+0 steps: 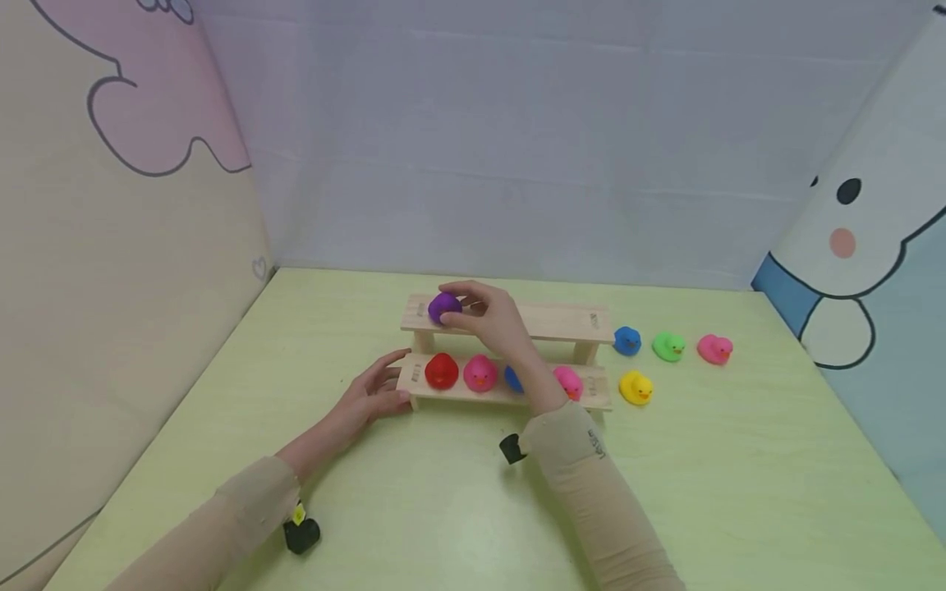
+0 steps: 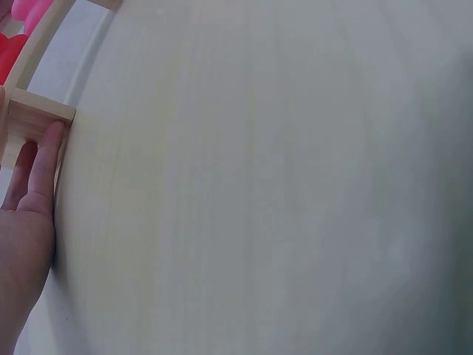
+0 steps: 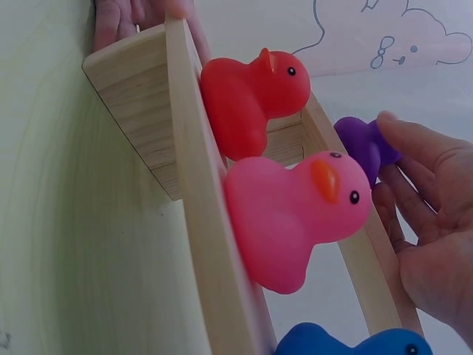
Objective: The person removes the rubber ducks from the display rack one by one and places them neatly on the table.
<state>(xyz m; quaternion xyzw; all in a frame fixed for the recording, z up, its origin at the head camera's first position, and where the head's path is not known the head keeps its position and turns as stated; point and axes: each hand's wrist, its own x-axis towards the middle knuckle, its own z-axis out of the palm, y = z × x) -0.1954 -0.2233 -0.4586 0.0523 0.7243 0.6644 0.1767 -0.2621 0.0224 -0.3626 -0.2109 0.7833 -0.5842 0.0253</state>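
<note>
1. Head: the right hand pinches the purple duck at the rack's upper left end; the left hand holds its lower left end — thumb and fingers wide apart. Along the rack's lower tier sits the red duck (a blue one there is partly hidden).
2. Left wrist: left fingers, nearly straight, touch the rack's end leg.
3. Right wrist: right thumb and fingers close narrowly about the purple duck — whether the rack bears it, I cannot tell.

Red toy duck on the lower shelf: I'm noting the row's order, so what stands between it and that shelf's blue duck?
A pink toy duck stands between the red duck and the blue duck; the right wrist view shows it.
</note>
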